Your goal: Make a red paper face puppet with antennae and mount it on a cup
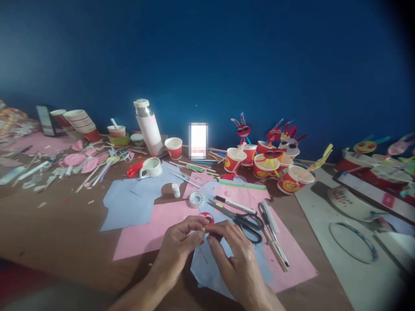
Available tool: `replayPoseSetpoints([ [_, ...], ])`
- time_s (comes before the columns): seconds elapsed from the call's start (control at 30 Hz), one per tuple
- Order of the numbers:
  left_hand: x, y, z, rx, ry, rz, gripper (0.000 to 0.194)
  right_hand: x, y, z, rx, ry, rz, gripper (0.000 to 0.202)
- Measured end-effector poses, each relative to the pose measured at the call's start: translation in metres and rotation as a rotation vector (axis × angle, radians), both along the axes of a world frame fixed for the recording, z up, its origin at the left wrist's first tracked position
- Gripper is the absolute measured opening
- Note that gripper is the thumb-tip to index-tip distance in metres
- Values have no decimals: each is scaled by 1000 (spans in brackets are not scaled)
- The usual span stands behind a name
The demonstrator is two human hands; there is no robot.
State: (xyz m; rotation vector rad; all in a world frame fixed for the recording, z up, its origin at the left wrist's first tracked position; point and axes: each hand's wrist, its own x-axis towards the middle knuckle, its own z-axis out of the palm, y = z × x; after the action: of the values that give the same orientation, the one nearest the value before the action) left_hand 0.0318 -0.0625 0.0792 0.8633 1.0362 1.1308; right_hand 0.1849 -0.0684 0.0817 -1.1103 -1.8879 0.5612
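My left hand (pixel 178 244) is closed in a pinch on a small red paper face (pixel 209 217) with black-and-white eyes. My right hand (pixel 236 252) meets it from the other side with bent fingers, and its fingertips touch the left ones. A tiny yellowish bit (pixel 203 230) shows at the fingertips; the fingers hide most of what they grip. Beneath the hands are blue paper (pixel 207 268) and pink paper (pixel 139 237). Black-handled scissors (pixel 249 224) lie just beyond my right hand, close to a roll of clear tape (pixel 196 199).
Pens (pixel 274 233) lie at the right. Behind are a small white bottle (pixel 175 190), a white mug (pixel 151 167), a thermos (pixel 149 129) and a lit screen (pixel 198 140). Red paper cups (pixel 235 160) with paper figures line the back right. Paper scraps (pixel 74 160) cover the left.
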Motion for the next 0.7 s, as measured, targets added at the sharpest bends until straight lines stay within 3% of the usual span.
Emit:
replayPoseSetpoints([
  [0.27,-2,-2,-1,95,56,-75,21,3,3,-1,12,-28,-10,15],
  [0.37,-1,-4,-3,257,224,-86,19,5,4,-2,16,-72,-33,14],
  [0.53,-1,-7,-6,619,612,-84,38,7,7,-5,38,-120,-87,8],
  [0.7,-2,-7,-8,680,736,-124,43,7,10,-6,26,-78,-110,8],
])
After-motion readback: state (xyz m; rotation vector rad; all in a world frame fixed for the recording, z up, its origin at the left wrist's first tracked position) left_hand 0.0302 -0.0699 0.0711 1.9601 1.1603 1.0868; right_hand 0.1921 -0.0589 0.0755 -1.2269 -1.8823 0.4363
